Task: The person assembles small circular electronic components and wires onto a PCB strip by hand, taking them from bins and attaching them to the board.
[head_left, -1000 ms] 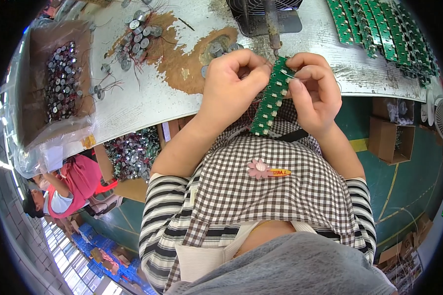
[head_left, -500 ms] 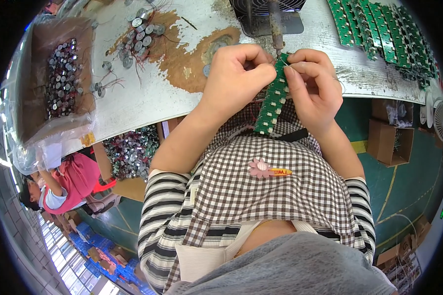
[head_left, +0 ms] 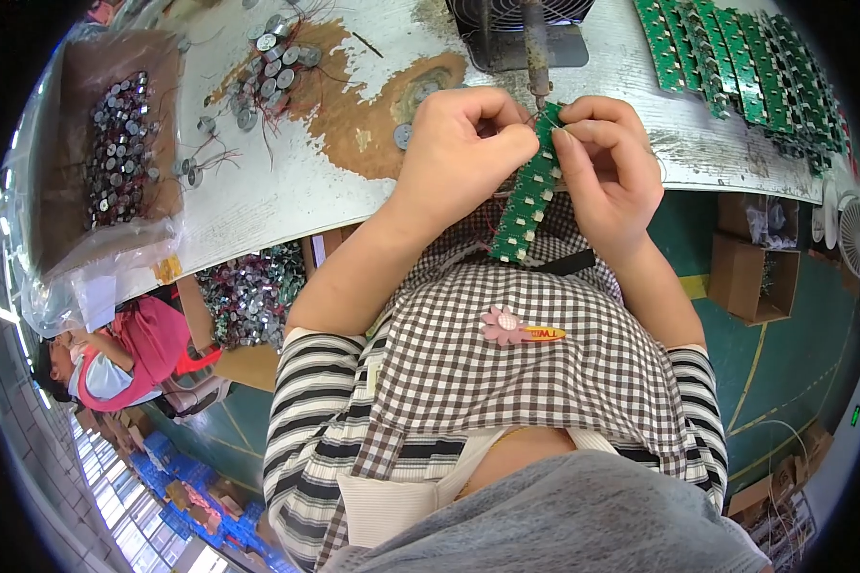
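A long green circuit board strip (head_left: 530, 196) with small white connectors slants between my hands, its upper end beneath the tip of a soldering iron (head_left: 538, 72). My left hand (head_left: 463, 158) is closed in a pinch at the strip's left edge, with a thin wire (head_left: 535, 116) by its fingertips; its palm is hidden. On the other edge, my right hand (head_left: 610, 167) pinches a thin silvery solder wire (head_left: 556, 124) that reaches over the board. Thin red wires (head_left: 494, 212) hang beside the strip below my left hand.
Small round metal motors (head_left: 275, 72) with red wires lie on the worn white table (head_left: 248, 181). More fill a lined box (head_left: 62, 181) at left. Rows of green board strips (head_left: 726, 57) lie far right. A black fan (head_left: 521, 14) stands behind the iron. Another person (head_left: 129, 358) sits lower left.
My hands stay almost in place at the iron tip, and the strip's lower end has shifted slightly left. The person at lower left has shifted their arm and head.
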Motion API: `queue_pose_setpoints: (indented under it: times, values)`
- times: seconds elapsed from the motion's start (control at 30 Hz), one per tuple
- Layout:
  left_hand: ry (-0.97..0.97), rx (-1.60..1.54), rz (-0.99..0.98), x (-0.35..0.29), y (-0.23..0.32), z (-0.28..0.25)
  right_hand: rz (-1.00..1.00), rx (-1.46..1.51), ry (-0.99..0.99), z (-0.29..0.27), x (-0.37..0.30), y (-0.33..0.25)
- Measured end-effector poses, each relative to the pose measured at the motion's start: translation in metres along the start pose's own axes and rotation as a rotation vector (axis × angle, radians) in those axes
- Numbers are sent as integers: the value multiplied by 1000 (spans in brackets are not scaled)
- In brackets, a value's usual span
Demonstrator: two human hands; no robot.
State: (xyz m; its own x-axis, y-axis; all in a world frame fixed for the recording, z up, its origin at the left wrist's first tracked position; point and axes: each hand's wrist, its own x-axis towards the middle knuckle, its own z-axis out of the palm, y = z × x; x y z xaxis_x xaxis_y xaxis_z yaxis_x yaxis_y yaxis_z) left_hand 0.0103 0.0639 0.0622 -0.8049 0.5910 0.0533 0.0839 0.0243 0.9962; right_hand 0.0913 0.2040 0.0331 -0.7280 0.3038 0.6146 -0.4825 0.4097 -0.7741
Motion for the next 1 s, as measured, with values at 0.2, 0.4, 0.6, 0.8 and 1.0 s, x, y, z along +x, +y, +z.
queue_pose_setpoints:
  times: [0.2,0.4,0.6,0.8,1.0]
  values:
    - [-4,90,-24,-3,0,-2,-7,-22,-22,0,-3,-3]
    - [11,84,-90,-7,0,-5,16,11,-17,3,-8,-3]
    - [293,761,497,0,15,-42,235,154,70,1,-9,4]
    - [-125,1051,919,-64,-24,-42,565,299,113,-6,-2,-3]
    - [198,125,60,-72,16,-49,332,-42,-38,-6,-19,-24]
